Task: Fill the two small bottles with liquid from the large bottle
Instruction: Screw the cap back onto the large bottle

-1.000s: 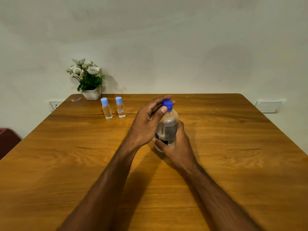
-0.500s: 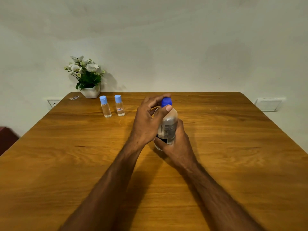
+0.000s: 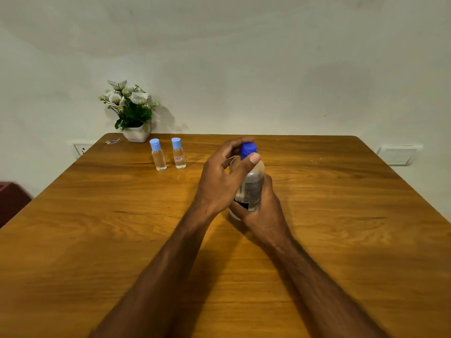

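Observation:
The large clear bottle [image 3: 251,186] stands near the table's middle, its dark blue cap [image 3: 248,149] on. My right hand [image 3: 264,211] grips the bottle's lower body from the near side. My left hand [image 3: 223,176] pinches the cap between thumb and curled fingers. Two small clear bottles with light blue caps stand upright at the back left: the left small bottle [image 3: 158,156] and the right small bottle [image 3: 179,154], which has an orange label. Both are capped and apart from my hands.
A white pot with white flowers [image 3: 133,113] stands at the wooden table's [image 3: 97,228] back left corner. A small dark scrap [image 3: 112,141] lies beside it. Wall sockets [image 3: 81,150] sit behind the table's left and right edges.
My left hand's fingers have shifted round the cap, the thumb now across its front. The bottle and my right hand stay in place. The camera has tipped slightly.

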